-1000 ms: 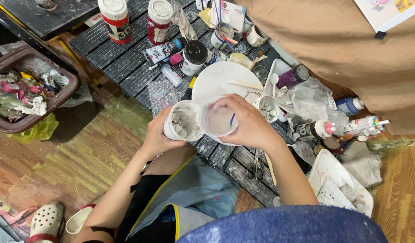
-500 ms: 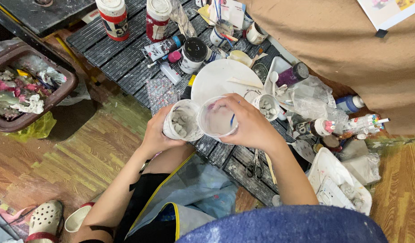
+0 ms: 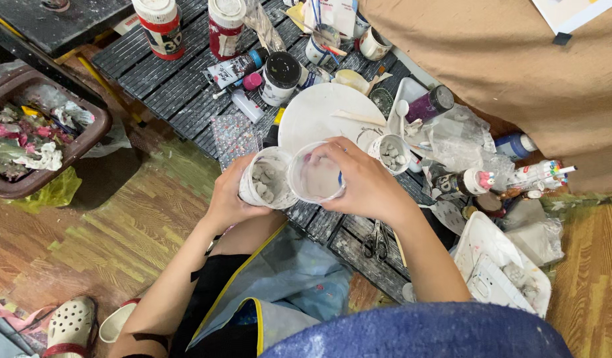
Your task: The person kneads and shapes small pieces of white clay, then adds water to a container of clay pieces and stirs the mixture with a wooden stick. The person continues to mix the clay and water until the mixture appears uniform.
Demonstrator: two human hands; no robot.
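Note:
My left hand (image 3: 227,197) grips a clear plastic cup (image 3: 265,178) with pale grey lumps in it. My right hand (image 3: 367,184) holds a second clear cup (image 3: 314,179), tipped on its side with its mouth facing the first cup, the two rims close together. Both cups hover over the near edge of a low dark slatted table (image 3: 173,86). Behind them lies a round white plate (image 3: 316,119) with a wooden stick on it. A small white cup of grey lumps (image 3: 389,153) stands just right of my right hand.
Paint jars (image 3: 161,26), a black-lidded jar (image 3: 280,76), tubes, bottles and plastic bags crowd the table. Scissors (image 3: 376,240) lie near its front edge. A white tray (image 3: 501,272) sits at the right, a brown basket of scraps (image 3: 27,136) at the left. Wooden floor below.
The two cups and both hands stay together in nearly the same place. The view has shifted slightly, nothing else has moved.

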